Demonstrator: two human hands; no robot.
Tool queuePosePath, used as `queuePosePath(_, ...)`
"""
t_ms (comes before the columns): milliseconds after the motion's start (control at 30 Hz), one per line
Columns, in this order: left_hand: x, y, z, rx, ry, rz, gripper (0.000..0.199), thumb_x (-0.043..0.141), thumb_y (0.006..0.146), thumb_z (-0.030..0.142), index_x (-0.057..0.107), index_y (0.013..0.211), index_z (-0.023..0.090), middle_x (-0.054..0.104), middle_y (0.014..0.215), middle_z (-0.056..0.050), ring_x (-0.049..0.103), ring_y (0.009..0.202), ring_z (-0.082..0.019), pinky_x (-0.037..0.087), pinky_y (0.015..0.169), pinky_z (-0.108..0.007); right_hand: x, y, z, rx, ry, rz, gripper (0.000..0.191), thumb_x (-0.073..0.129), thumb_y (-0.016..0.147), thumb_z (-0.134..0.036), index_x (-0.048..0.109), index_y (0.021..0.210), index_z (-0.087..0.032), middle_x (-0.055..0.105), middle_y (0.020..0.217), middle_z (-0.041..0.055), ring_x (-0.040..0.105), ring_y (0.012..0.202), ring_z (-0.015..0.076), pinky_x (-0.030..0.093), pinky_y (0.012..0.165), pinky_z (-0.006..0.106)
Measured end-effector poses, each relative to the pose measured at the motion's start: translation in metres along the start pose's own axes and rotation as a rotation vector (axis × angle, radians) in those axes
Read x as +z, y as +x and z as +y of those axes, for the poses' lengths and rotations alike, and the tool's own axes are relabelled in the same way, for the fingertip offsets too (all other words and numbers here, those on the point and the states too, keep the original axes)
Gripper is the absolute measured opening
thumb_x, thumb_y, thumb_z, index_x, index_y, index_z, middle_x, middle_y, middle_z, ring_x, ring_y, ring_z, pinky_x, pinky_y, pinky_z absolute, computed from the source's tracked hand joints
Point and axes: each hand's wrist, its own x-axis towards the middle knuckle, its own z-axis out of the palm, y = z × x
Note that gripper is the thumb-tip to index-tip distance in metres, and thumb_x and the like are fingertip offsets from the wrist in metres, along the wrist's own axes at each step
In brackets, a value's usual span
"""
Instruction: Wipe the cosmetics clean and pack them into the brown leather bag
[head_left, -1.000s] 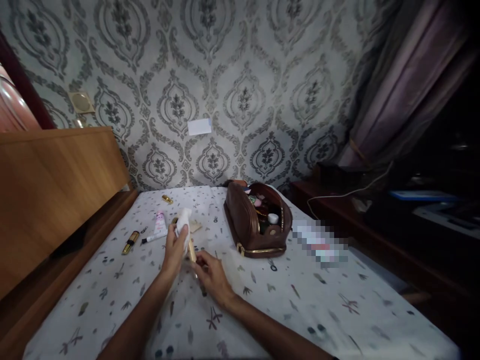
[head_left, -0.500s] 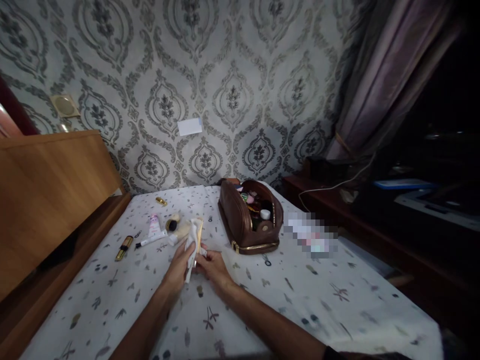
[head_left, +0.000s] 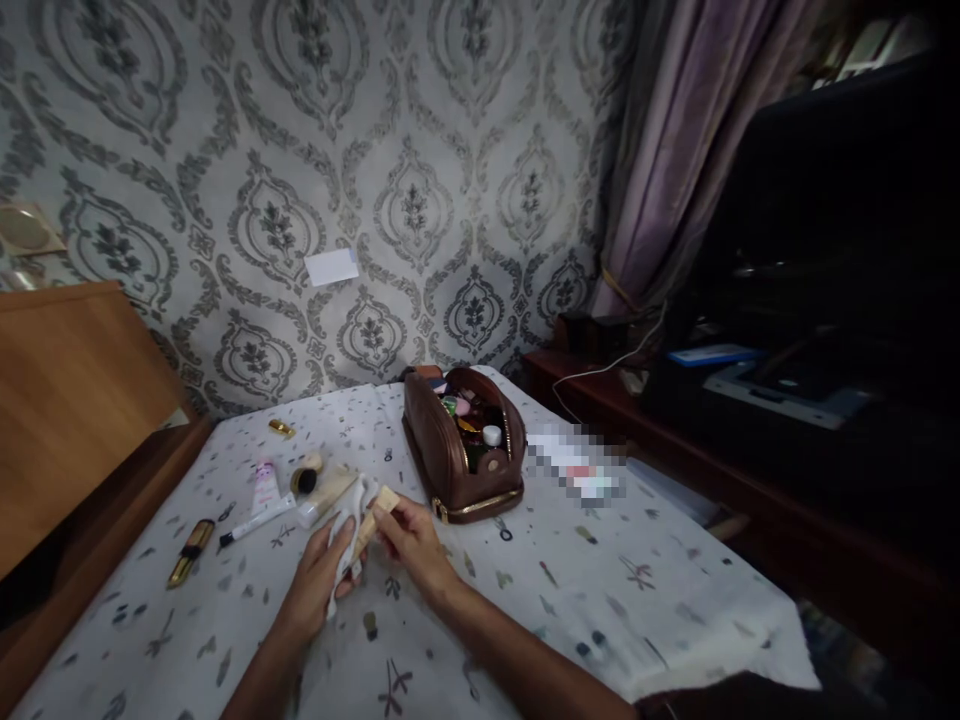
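Low over the tablecloth, my left hand point(head_left: 316, 578) is closed around a crumpled white cloth point(head_left: 349, 535). My right hand point(head_left: 416, 545) pinches a flat beige-gold piece point(head_left: 381, 503) against the cloth; its exact kind is unclear. Just beyond my hands lie a pale pouch-like item point(head_left: 330, 495) and a small round container with a black top point(head_left: 304, 481). Further left are a pink-and-white tube point(head_left: 265, 485), a slim white tube with a black cap point(head_left: 261, 521) and a black-and-gold cosmetic case point(head_left: 192, 552). An open brown toiletry bag point(head_left: 435, 455) stands to the right of my hands.
A small gold item point(head_left: 282, 428) lies at the back left of the patterned tablecloth point(head_left: 540, 610). Blurred-out things point(head_left: 577, 465) sit right of the bag. A wooden board point(head_left: 75, 390) borders the left; a dark red ledge with a white cable point(head_left: 611, 376) runs along the right.
The view has turned to the right, so things appear shifted left. My right hand has drawn the beige-gold piece partly away from the cloth and tilted it rightward.
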Motion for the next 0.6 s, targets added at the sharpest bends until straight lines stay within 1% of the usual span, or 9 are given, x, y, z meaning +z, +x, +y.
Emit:
queuePosePath(100, 0.001, -0.002, 0.006, -0.042, -0.012, 0.013, 0.063, 0.08, 0.053, 0.069, 0.064, 0.087, 0.017, 0.061, 0.06, 0.002, 0.051, 0.043, -0.008, 0.029, 0.035, -0.016, -0.005, -0.001, -0.012, -0.087, -0.044, 0.072, 0.052, 0.06, 0.081, -0.066, 0.064, 0.092, -0.016, 0.04, 0.057, -0.0068, 0.036, 0.046, 0.0075, 0.03, 0.044, 0.021)
queuePosePath(167, 0.002, -0.003, 0.009, -0.067, -0.025, 0.013, 0.064, 0.081, 0.049, 0.07, 0.062, 0.081, 0.017, 0.061, 0.059, 0.002, 0.05, 0.04, -0.008, 0.025, 0.032, -0.015, -0.01, -0.004, -0.025, -0.14, -0.08, 0.108, 0.049, 0.058, 0.085, -0.062, 0.066, 0.098, -0.015, 0.042, 0.058, -0.0057, 0.039, 0.048, 0.0082, 0.033, 0.046, 0.022)
queuePosePath(200, 0.002, -0.004, 0.011, -0.08, -0.037, 0.008, 0.064, 0.082, 0.048, 0.07, 0.062, 0.078, 0.017, 0.06, 0.057, 0.003, 0.049, 0.039, -0.007, 0.023, 0.031, -0.015, -0.012, -0.006, -0.032, -0.153, -0.093, 0.105, 0.048, 0.057, 0.087, -0.06, 0.067, 0.101, -0.016, 0.043, 0.059, -0.0052, 0.04, 0.049, 0.0086, 0.034, 0.047, 0.022)
queuePosePath(300, 0.006, -0.004, 0.011, -0.121, -0.094, 0.005, 0.062, 0.084, 0.044, 0.069, 0.059, 0.068, 0.018, 0.055, 0.049, 0.004, 0.041, 0.033, -0.005, 0.018, 0.029, -0.015, -0.019, -0.015, -0.053, -0.19, -0.167, 0.038, 0.042, 0.057, 0.089, -0.054, 0.071, 0.103, -0.018, 0.05, 0.064, -0.0021, 0.046, 0.053, 0.0108, 0.038, 0.052, 0.024)
queuePosePath(433, 0.002, -0.001, 0.003, -0.188, -0.145, 0.046, 0.059, 0.084, 0.041, 0.069, 0.056, 0.059, 0.02, 0.047, 0.039, 0.006, 0.028, 0.026, -0.003, 0.018, 0.027, -0.016, -0.03, -0.029, -0.07, -0.294, -0.338, -0.108, 0.028, 0.063, 0.089, -0.045, 0.078, 0.096, -0.023, 0.065, 0.076, 0.0036, 0.059, 0.07, 0.017, 0.046, 0.067, 0.028)
queuePosePath(467, -0.001, 0.001, 0.0, -0.21, -0.14, 0.041, 0.058, 0.084, 0.043, 0.069, 0.057, 0.06, 0.021, 0.045, 0.037, 0.007, 0.027, 0.026, -0.003, 0.02, 0.027, -0.017, -0.033, -0.031, -0.073, -0.3, -0.351, -0.151, 0.026, 0.064, 0.088, -0.044, 0.078, 0.096, -0.023, 0.067, 0.077, 0.0041, 0.06, 0.072, 0.0173, 0.047, 0.069, 0.028)
queuePosePath(533, -0.008, 0.006, -0.006, -0.245, -0.101, 0.001, 0.054, 0.082, 0.048, 0.07, 0.061, 0.063, 0.022, 0.043, 0.036, 0.006, 0.03, 0.027, -0.006, 0.026, 0.028, -0.019, -0.044, -0.033, -0.084, -0.308, -0.347, -0.201, 0.024, 0.065, 0.089, -0.041, 0.078, 0.098, -0.024, 0.07, 0.08, 0.0045, 0.062, 0.07, 0.0167, 0.048, 0.068, 0.028)
queuePosePath(567, -0.012, 0.009, -0.009, -0.251, -0.07, -0.024, 0.052, 0.081, 0.05, 0.069, 0.062, 0.064, 0.023, 0.043, 0.037, 0.006, 0.033, 0.027, -0.007, 0.029, 0.028, -0.02, -0.05, -0.032, -0.093, -0.329, -0.343, -0.193, 0.023, 0.065, 0.089, -0.04, 0.077, 0.097, -0.023, 0.07, 0.08, 0.0045, 0.063, 0.07, 0.0165, 0.048, 0.066, 0.028)
queuePosePath(600, -0.015, 0.012, -0.011, -0.245, -0.04, -0.045, 0.051, 0.081, 0.051, 0.068, 0.063, 0.065, 0.023, 0.045, 0.038, 0.005, 0.035, 0.028, -0.009, 0.031, 0.028, -0.022, -0.058, -0.029, -0.104, -0.359, -0.343, -0.155, 0.022, 0.065, 0.089, -0.039, 0.077, 0.097, -0.023, 0.07, 0.08, 0.0044, 0.063, 0.07, 0.0166, 0.048, 0.065, 0.028)
